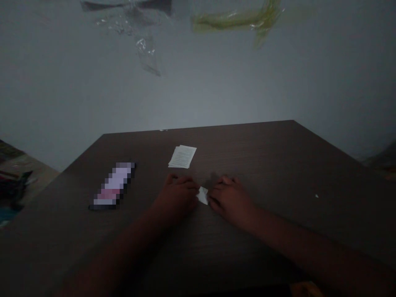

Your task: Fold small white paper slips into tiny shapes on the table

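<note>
Both of my hands rest on the dark wooden table (278, 165) near its middle. Between them lies a small white piece of paper (203, 194). My left hand (177, 197) has its fingers curled and pinches the paper's left edge. From the other side, my right hand (230, 198) holds the right edge with closed fingers. Most of the paper is hidden under the fingers. A little beyond the hands lies a flat white printed sheet (182, 156), untouched.
A long flat rectangular object (113, 186), blurred out, lies on the table to the left of my hands. Crumpled clear plastic (148, 53) and a yellow-green plastic strip (235, 18) hang on the grey wall. Cluttered items (12, 185) sit off the table's left side.
</note>
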Tool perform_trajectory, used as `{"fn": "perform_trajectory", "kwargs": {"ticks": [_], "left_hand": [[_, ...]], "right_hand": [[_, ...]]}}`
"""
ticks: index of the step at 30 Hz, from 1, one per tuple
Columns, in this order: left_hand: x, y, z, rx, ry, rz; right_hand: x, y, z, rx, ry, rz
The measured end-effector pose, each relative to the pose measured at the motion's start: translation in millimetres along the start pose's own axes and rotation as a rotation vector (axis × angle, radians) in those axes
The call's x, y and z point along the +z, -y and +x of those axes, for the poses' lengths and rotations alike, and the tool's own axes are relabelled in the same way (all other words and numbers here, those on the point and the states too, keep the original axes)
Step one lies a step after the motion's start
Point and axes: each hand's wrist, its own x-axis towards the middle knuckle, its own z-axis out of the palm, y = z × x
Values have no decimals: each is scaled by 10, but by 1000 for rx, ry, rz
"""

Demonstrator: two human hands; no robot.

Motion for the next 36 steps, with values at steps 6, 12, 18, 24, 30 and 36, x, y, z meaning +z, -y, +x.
{"fn": "perform_trajectory", "kwargs": {"ticks": [6,12,18,24,30,36], "left_hand": [[-77,-18,10,46,19,-7],[-50,-125,71,-11,19,12],[-34,-191,56,32,35,11],[-41,-205,59,24,60,-34],[-21,-190,66,-5,82,-43],[47,-81,76,-65,69,-122]], "right_hand": [[-40,-107,-10,-96,24,33],[-32,-94,-2,-116,67,-24],[-21,-99,-6,-128,55,14],[-31,-127,39,-128,36,84],[88,-257,77,-227,-29,194],[111,-462,152,-88,-72,209]]}}
